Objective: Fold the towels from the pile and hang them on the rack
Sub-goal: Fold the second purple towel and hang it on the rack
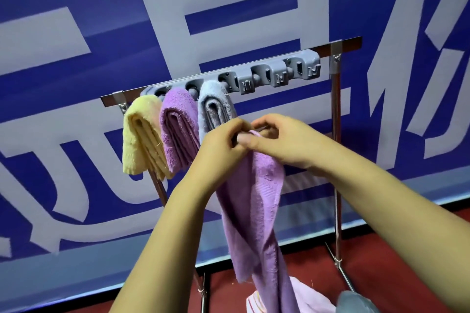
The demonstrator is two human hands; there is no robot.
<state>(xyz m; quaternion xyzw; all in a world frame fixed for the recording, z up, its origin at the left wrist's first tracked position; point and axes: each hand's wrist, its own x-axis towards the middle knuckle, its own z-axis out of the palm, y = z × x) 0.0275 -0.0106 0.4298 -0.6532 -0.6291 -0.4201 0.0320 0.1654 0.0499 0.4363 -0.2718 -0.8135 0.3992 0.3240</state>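
Observation:
A long lilac towel hangs down from both my hands in front of the rack. My left hand and my right hand pinch its top edge together, just below the grey holder strip on the rack's top bar. Three folded towels hang in the strip's left holders: a yellow towel, a purple towel and a grey-blue towel. On the floor at the bottom lies the pile with a pink towel and a grey one.
The metal rack stands on a red floor against a blue wall with large pale characters. Several holders on the right half of the strip hold nothing. The rack's legs spread out at the base around the pile.

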